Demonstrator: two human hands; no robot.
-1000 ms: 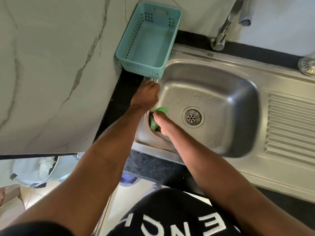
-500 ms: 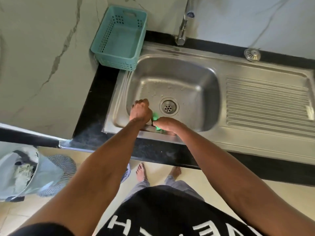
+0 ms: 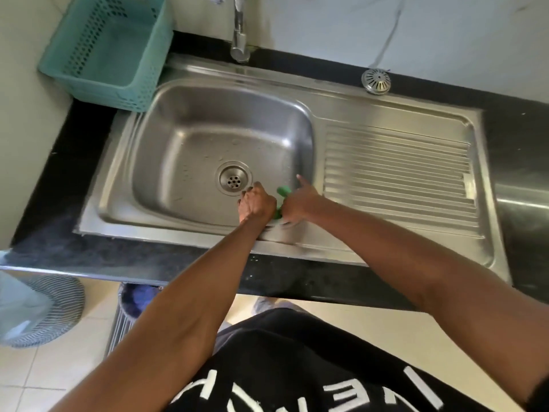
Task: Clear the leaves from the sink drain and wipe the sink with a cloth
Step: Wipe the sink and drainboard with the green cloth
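Right hand [image 3: 297, 205] low against the near wall of the steel sink [image 3: 190, 114], curled around something green [image 3: 281, 192], with one finger pointing out straight; cloth or leaves, impossible to tell which. Left hand [image 3: 257, 203] just beside it, fingers curled into a fist, close to the green piece, though whether gripping any of it is unclear. Drain [image 3: 233, 177] in the basin floor just beyond the left knuckles, holes showing, no leaves visible on it. Water droplets scattered on the basin floor. Teal plastic basket [image 3: 107, 52] at the far left corner, tap [image 3: 239, 28] behind the basin, loose metal strainer [image 3: 376, 81] on the far ledge. Likely risks: green scraps slipping from a wet grip and washing into the uncovered drain; far corners missed.
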